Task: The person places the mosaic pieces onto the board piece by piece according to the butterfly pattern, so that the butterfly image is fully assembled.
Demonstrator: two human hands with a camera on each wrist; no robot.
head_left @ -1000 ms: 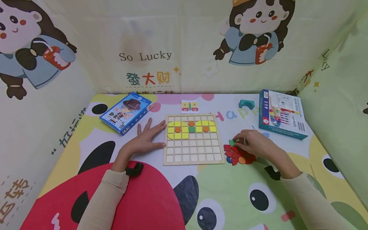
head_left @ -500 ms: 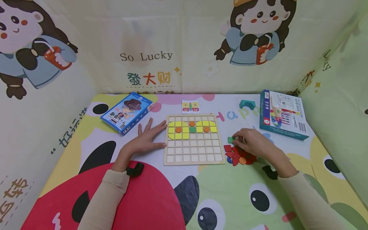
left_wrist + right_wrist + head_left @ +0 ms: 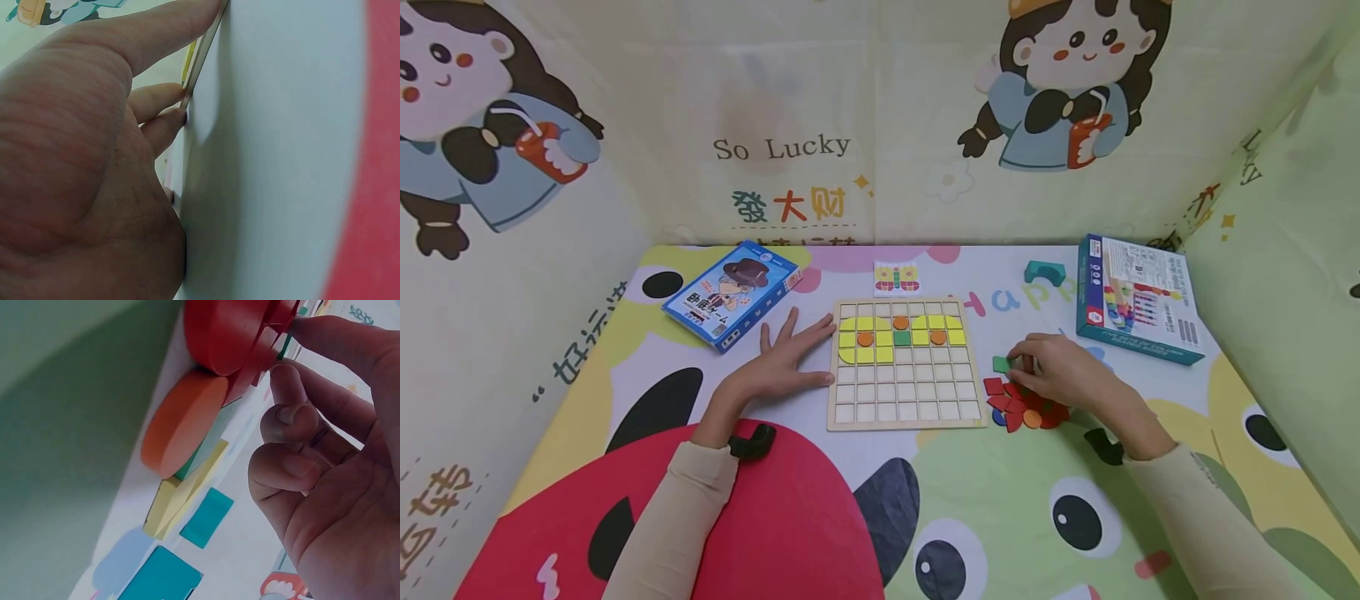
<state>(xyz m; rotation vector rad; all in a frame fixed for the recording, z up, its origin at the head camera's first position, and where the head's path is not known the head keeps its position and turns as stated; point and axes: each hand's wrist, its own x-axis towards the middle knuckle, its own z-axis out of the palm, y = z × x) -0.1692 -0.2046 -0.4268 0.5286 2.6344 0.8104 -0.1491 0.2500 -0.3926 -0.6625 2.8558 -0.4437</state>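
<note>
Sitting slightly higher and further left than a second ago, the green square (image 3: 1001, 364), right of the frame's centre, is pinched in the right hand's (image 3: 1060, 368) narrow grip, seemingly freed from the red pieces (image 3: 1015, 406), while the spread left hand (image 3: 777, 364) touches the board (image 3: 906, 427).
</note>
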